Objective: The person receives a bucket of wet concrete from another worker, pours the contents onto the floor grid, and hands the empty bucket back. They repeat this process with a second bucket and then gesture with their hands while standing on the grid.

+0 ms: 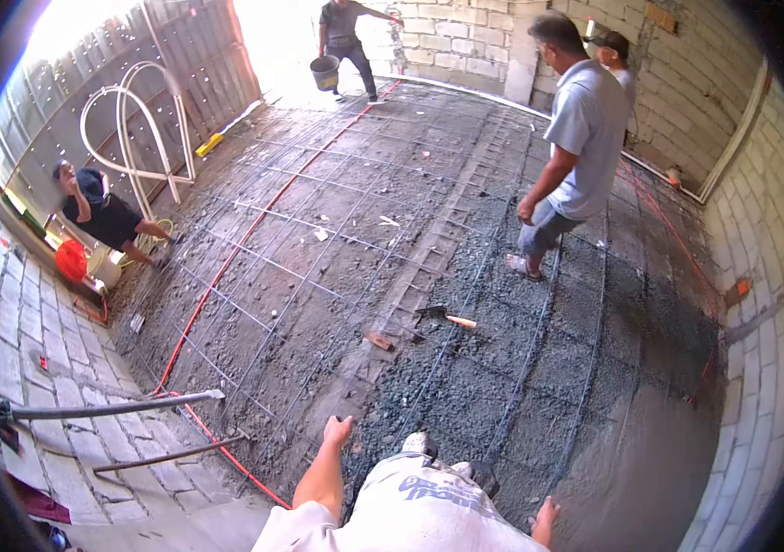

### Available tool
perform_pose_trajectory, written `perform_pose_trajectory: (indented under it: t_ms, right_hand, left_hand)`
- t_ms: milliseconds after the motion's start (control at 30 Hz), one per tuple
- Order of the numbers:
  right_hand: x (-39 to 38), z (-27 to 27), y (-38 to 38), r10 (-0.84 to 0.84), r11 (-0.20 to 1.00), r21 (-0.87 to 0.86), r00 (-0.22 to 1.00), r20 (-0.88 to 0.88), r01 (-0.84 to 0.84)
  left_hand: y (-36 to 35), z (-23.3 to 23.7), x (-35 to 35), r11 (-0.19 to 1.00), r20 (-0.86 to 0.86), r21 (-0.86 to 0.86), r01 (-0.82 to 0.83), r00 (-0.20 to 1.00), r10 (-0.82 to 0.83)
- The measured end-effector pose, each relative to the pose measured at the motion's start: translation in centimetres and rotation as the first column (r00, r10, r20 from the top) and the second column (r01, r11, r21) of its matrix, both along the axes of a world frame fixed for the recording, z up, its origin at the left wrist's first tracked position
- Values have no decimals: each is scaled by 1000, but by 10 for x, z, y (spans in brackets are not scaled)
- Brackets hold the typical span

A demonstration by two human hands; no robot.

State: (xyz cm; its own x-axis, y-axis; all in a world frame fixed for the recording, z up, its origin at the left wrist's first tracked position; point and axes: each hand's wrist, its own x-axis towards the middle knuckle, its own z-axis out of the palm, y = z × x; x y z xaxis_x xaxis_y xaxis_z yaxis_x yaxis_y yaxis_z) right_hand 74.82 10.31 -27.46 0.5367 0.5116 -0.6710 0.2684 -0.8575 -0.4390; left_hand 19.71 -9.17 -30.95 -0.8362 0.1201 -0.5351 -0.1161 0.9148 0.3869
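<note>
Standing over the dark gravel (470,386), one should, I think, step carefully between the steel bars (525,368). Ahead, on this gravel, lies a wooden-handled tool (459,321). The left hand (339,430) looks curled; whether it or the right hand (547,515) grips something, I cannot tell.

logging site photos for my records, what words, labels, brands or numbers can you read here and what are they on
No text can be read with certainty.
White shirt of the camera wearer: dark print, too blurred to read.
Bucket: yellowish mark, too small to read.
</note>
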Motion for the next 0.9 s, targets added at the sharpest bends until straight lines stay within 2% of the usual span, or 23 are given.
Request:
perform_pose_trajectory:
  t_ms: [33,67,133,200,233,300,400,467,500,567,633,667,733,800,833,867,900]
  right_hand:
    - [6,-4,-14,-21,1000,-16,1000,-7,20]
    - [66,-100,-25,4,1000,14,993,119,-6]
    - [54,-73,-43,-82,996,-8,993,89,83]
    - [45,-53,-55,-169,985,-32,984,64,171]
    - [45,-52,-59,-175,982,-51,980,94,180]
    - [41,-45,-65,-196,976,-69,973,125,205]
    - [32,-24,-73,-275,960,-20,954,120,279]
    - [35,-20,-76,-142,989,14,953,269,144]
    - [35,-15,-80,-150,988,7,950,274,154]
    - [11,30,-75,-139,990,17,968,209,138]
    - [41,-18,-76,-114,993,12,959,260,115]
    - [56,-38,-84,-80,997,8,949,304,82]
    - [57,-26,-84,-1,1000,-18,968,252,6]
    - [48,-12,-84,26,999,-41,947,319,-13]
    - [26,29,-78,135,991,-67,936,325,-119]
    - [12,43,-78,-16,999,41,957,290,4]
    - [34,13,-87,-3,996,89,961,275,-22]
  left_hand:
    - [8,4,-4,1000,1,0,16,1000,-16]
    - [15,11,-7,998,70,24,57,996,-59]
    - [31,29,-12,993,139,49,112,983,-118]
    - [46,57,-5,991,177,106,81,979,-99]
    - [47,42,-8,990,179,104,95,977,-112]
    - [47,2,-16,980,65,58,190,979,-193]
    - [49,-16,-13,972,13,76,223,974,-225]
    - [51,-5,-7,967,46,110,230,971,-236]
    - [51,3,-4,963,78,146,225,968,-238]
    - [51,-11,-4,966,70,132,222,970,-232]
    - [49,-15,-1,968,64,111,223,971,-231]
    - [50,0,2,963,54,156,221,971,-231]
    - [48,10,1,953,60,175,246,964,-260]
    - [41,-9,-2,963,121,199,180,971,-206]
    - [31,-41,-12,957,200,215,194,951,-237]
    - [24,-68,-21,954,198,191,229,943,-266]
    - [14,-87,-27,952,194,166,257,938,-287]
